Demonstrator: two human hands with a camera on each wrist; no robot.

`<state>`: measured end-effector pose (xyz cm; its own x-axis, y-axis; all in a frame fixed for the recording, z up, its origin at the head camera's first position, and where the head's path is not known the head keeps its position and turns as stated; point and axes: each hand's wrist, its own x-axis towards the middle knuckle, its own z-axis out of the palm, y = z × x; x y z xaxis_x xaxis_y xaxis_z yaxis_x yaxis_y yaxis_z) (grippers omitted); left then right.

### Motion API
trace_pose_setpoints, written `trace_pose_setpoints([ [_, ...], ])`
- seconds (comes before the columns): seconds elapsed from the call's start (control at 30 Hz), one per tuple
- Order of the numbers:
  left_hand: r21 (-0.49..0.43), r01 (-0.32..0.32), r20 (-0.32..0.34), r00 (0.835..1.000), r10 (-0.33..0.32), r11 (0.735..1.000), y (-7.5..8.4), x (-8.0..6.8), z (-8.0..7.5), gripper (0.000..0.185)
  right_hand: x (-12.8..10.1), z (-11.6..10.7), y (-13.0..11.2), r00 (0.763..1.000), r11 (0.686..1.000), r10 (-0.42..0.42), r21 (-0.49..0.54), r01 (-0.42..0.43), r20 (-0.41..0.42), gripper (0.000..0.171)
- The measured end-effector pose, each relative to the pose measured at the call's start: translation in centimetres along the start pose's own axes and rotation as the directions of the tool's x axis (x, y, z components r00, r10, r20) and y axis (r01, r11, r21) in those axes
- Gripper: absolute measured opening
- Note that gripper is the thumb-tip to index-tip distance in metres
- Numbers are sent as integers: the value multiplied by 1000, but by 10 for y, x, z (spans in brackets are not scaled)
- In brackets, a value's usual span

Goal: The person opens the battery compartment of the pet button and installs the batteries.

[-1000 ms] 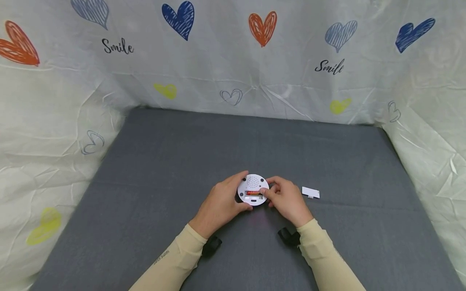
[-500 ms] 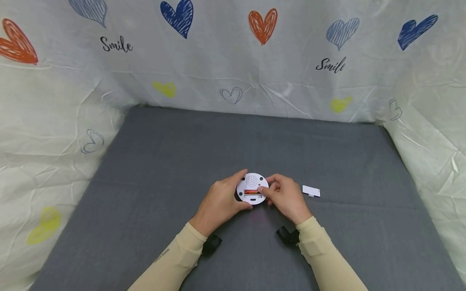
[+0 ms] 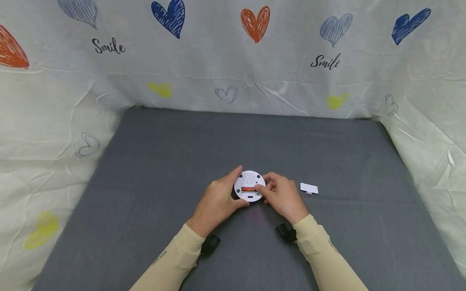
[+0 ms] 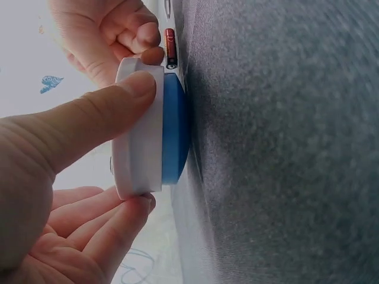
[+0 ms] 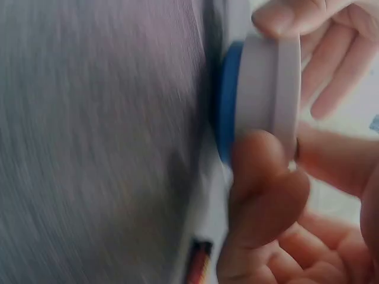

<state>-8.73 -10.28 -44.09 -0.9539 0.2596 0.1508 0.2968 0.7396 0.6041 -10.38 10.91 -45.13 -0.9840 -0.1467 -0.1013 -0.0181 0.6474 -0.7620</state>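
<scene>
A round white speaker-like device (image 3: pixel 250 176) lies upside down on the cloth, its blue domed side (image 4: pixel 174 130) below. Its underside shows small holes, dark feet and an uncovered battery compartment with a red battery (image 3: pixel 248 189) in it. My left hand (image 3: pixel 217 201) grips the left rim between thumb and fingers. On the right rim are the curled fingers of my right hand (image 3: pixel 284 198), while its thumb presses at the right end of that battery. A second red-and-black battery (image 4: pixel 170 48) lies beyond the device in the left wrist view, hidden in the head view.
The white battery cover (image 3: pixel 309 188) lies on the grey cloth (image 3: pixel 204 141) to the right of my right hand. White sheets (image 3: pixel 204 60) printed with hearts hang at the back and sides. A black wrist camera (image 3: pixel 210 245) is strapped under the left wrist.
The head view has shifted slightly. Both hands keep their grip on the device, and the right thumb stays at the battery's right end.
</scene>
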Motion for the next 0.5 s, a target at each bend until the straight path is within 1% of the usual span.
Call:
trace_pose_setpoints([
  [0.03, -5, -4, -1, 1000, 4, 1000, 0, 0, 0, 99, -1, -2, 0, 1000, 1000, -4, -22, 3, -2, 35],
  [0.1, -17, -7, 3, 1000, 7, 1000, 0, 0, -1, 100, -2, -9, 1, 999, 997, -20, -71, 18, -31, 32],
  [0.17, -30, -3, 12, 1000, 4, 1000, 2, -1, -1, 100, -5, -19, 5, 995, 993, -44, -112, 34, -87, 29],
  [0.27, -41, 16, 28, 999, -15, 999, 4, -2, -1, 100, -9, -33, 12, 977, 981, -95, -183, 60, -193, 22],
  [0.33, -45, 29, 36, 999, -28, 999, 5, -3, -1, 100, -11, -40, 18, 965, 970, -123, -232, 68, -230, 21],
  [0.4, -48, 45, 44, 998, -43, 998, 5, -4, -2, 100, -12, -43, 23, 962, 958, -143, -278, 75, -234, 22],
  [0.5, -58, 58, 43, 998, -56, 997, 6, -6, -3, 100, -12, -44, 25, 967, 944, -166, -315, 99, -192, 22],
])
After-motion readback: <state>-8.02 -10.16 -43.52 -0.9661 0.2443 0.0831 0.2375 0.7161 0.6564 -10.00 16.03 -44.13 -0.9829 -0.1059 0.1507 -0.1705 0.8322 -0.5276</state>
